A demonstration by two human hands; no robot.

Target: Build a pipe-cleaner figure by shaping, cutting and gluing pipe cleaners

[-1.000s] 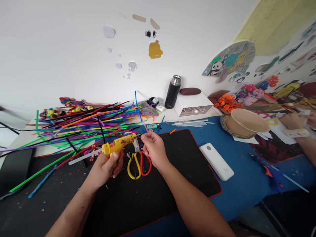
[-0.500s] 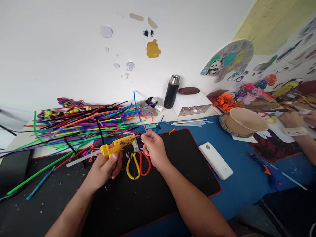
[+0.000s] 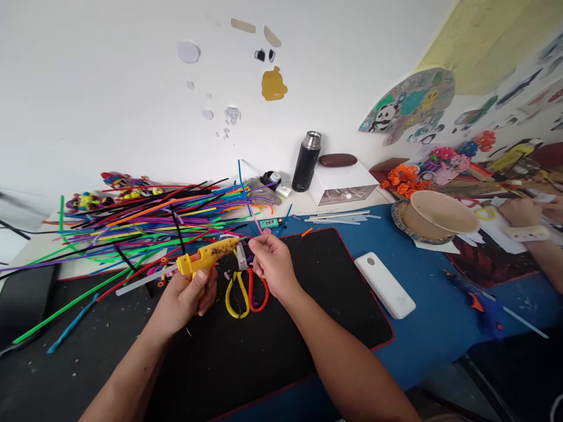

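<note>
My left hand (image 3: 187, 296) is closed round the handle of a yellow glue gun (image 3: 206, 257), whose nozzle points right toward my right hand. A clear glue stick (image 3: 141, 281) juts from the gun's back. My right hand (image 3: 273, 265) pinches a thin pink pipe cleaner (image 3: 256, 225) right at the nozzle tip. Beneath both hands, on the black mat (image 3: 316, 305), lie scissors with one yellow and one red handle (image 3: 244, 287).
A big heap of coloured pipe cleaners (image 3: 145, 223) covers the left of the table. A white flat device (image 3: 385, 285), black flask (image 3: 307, 161), white box (image 3: 343, 183) and paper bowl (image 3: 437, 215) sit to the right. Another person's hands (image 3: 528, 220) work at far right.
Both hands stay almost where they were; the glue gun has tipped slightly and shifted a little left. The view has drifted slightly.
</note>
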